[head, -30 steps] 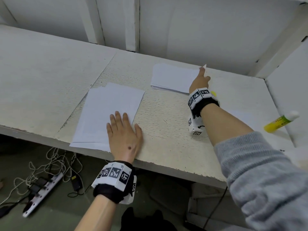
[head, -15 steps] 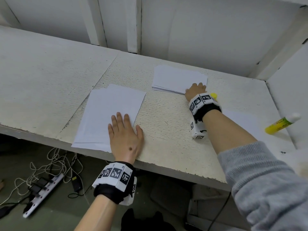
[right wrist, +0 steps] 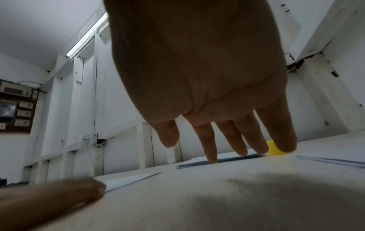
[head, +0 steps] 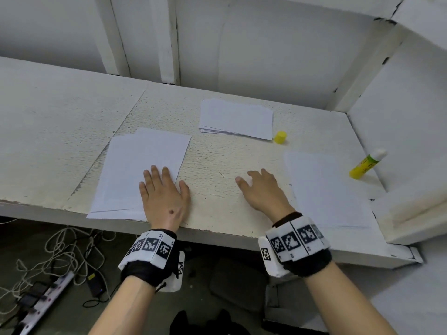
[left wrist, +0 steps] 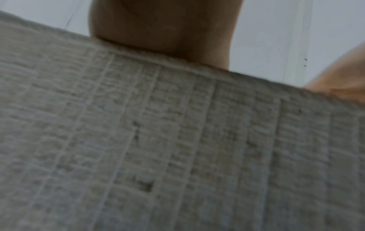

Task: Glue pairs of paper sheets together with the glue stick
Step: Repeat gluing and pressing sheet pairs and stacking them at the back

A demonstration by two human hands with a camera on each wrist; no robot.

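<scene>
The white table (head: 217,165) was laid with a left paper pile (head: 145,165), pinned by the flat left hand (head: 164,194); a far paper stack (head: 237,119); a single sheet (head: 324,189), near right. The right hand (head: 263,189) hovered empty, fingers spread. The uncapped glue stick (head: 366,163) lay far right, its yellow cap (head: 280,137) apart. Gluing seemed next: the stick needed fetching.

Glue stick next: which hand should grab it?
Probably the right hand: it is free and nearer the glue stick lying at the table's right side, while the left hand presses the paper sheets.

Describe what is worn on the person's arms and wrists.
Each wrist carries a black band topped by a white block of black-and-white square markers, with a white camera box under it. Both forearms show bare; no sleeve is in view. The left hand and right hand wear no gloves or rings.
</scene>
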